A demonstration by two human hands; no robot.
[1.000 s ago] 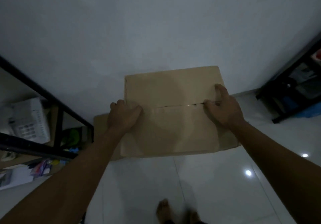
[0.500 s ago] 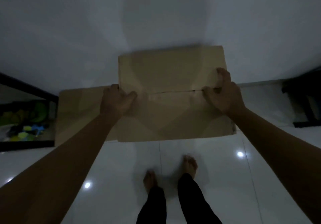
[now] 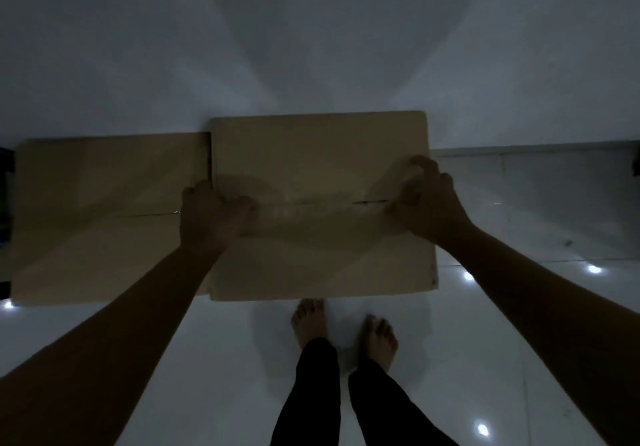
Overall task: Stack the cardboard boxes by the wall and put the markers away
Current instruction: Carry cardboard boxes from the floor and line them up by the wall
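A closed brown cardboard box (image 3: 318, 155) is right in front of me against the white wall, its taped seam running left to right. My left hand (image 3: 211, 213) grips its left edge at the seam and my right hand (image 3: 429, 200) grips its right edge. A second cardboard box (image 3: 104, 210) stands on the floor just to the left, lower, touching the first box's side. No markers are in sight.
The white wall (image 3: 311, 47) fills the upper half. Glossy white floor tiles (image 3: 536, 220) extend to the right and below. My bare feet (image 3: 343, 328) stand just before the held box. Dark shelf frame edges (image 3: 5, 203) show at the far left.
My view has tilted down and the held box has come lower and nearer the wall. The left box is in full sight now; the shelves have slid out of view.
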